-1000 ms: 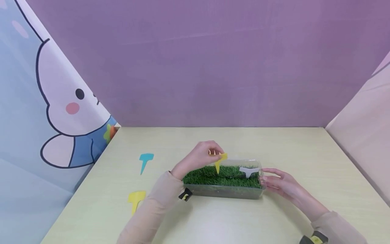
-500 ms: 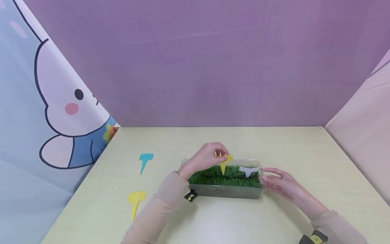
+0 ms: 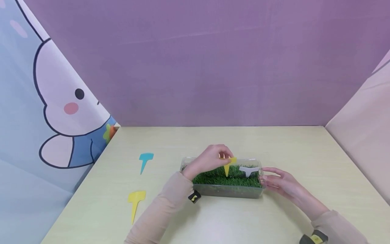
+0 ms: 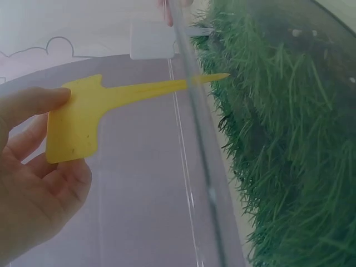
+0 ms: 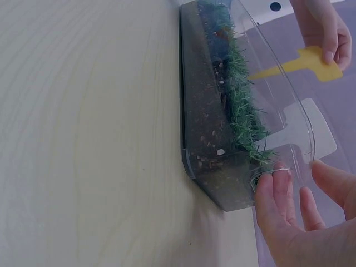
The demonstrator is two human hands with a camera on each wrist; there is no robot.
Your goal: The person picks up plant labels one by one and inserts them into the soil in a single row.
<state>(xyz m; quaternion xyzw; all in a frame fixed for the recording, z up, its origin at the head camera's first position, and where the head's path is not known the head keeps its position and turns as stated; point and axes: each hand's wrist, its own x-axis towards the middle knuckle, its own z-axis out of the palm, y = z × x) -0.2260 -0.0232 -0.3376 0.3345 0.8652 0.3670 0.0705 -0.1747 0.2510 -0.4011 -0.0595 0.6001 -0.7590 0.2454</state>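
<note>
My left hand (image 3: pixel 211 157) pinches a yellow T-shaped plant label (image 4: pixel 78 119) by its wide head, between thumb and fingers. Its pointed stem reaches down over the artificial-looking grass (image 3: pixel 225 181) in a clear plastic box (image 3: pixel 226 192); in the right wrist view the tip meets the grass, but whether it is in the soil I cannot tell. A white plant label (image 5: pixel 303 130) stands in the grass at the box's right end. There my right hand (image 3: pixel 284 184) rests spread fingers against the end wall and rim. Dark soil (image 5: pixel 206 105) shows through the box's side.
On the table (image 3: pixel 231 223), left of the box, lie a blue plant label (image 3: pixel 145 162) and a yellow plant label (image 3: pixel 135 203). My left forearm (image 3: pixel 164 206) passes close to the yellow one. A purple cloth (image 3: pixel 213 67) hangs behind the table.
My left hand has moved right and slightly down with the yellow plant label, nearer the white one. The right hand and the box have stayed still.
</note>
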